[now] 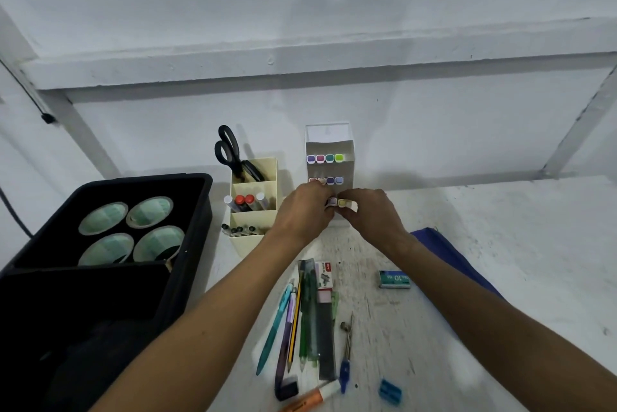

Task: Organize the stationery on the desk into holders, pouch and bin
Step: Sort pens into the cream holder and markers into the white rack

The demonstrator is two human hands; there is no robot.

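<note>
While both hands meet at the foot of the white tiered rack [329, 144], the left hand [305, 211] pinches a pale-capped marker [332, 201] and the right hand [370, 211] pinches a yellow-capped one [344, 203], both at the lowest tier. Two upper tiers hold coloured markers. Left of them stands a cream holder [257, 198] with scissors [230, 151]. Pens [293, 321] lie on the desk [467, 244] below; a black bin [197, 211] sits at left.

Our hands at the marker stand

Our left hand [305, 211] and right hand [369, 211] pinch markers [337, 202] at the white stand [329, 147].
</note>
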